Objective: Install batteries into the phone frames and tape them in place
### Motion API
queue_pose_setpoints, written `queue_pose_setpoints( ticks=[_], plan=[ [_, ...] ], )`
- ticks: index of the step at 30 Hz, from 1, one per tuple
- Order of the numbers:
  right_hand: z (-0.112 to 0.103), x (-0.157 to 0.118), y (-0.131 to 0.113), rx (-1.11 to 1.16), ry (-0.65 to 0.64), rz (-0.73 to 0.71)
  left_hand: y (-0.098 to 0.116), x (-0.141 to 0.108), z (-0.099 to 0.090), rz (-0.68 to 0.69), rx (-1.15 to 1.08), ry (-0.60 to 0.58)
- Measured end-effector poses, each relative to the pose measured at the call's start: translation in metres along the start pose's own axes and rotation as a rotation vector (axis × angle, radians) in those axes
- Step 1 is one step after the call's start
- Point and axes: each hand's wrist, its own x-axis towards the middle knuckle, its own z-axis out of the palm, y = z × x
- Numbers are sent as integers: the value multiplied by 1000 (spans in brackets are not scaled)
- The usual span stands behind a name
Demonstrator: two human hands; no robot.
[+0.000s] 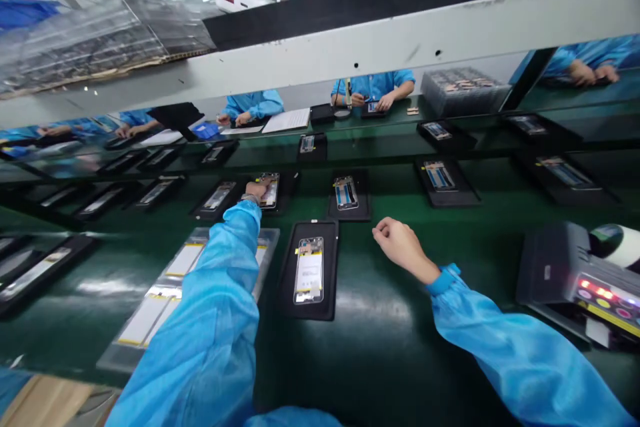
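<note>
My left hand (257, 189) reaches forward over an opened phone (271, 192) lying in a black tray (287, 195). Its fingers touch or hover over the phone's upper left part; their grip is hidden. My right hand (401, 248) hangs above the green bench with its fingers curled together, and nothing shows in them. Between my arms lies another black tray (329, 303) holding an opened phone (310, 270) with a white battery inside. Under my left forearm, a clear plastic tray (270, 240) of white batteries (143, 320) is partly covered by the sleeve.
Several black trays with phones stand in rows ahead, one phone (346, 193) just right of my left hand. A grey machine with red lit digits (595, 290) stands at right. A white beam (320, 57) crosses above. Co-workers in blue sleeves (375, 85) work across the line.
</note>
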Motion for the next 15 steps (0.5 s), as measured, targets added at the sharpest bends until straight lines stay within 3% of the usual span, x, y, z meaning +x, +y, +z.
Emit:
queue_pose_setpoints(
  ticks=[5, 8, 12, 15],
  plan=[
    [25, 84, -25, -183, 30, 50, -2, 29, 6, -19, 87, -14],
    [38, 126, -36, -228, 56, 58, -14, 31, -8, 49, 111, -9],
    [55, 161, -44, -240, 73, 68, -61, 5, -55, 114, 91, -24],
    [61, 172, -41, -210, 75, 45, -113, -45, -103, 101, 57, -22]
  ],
)
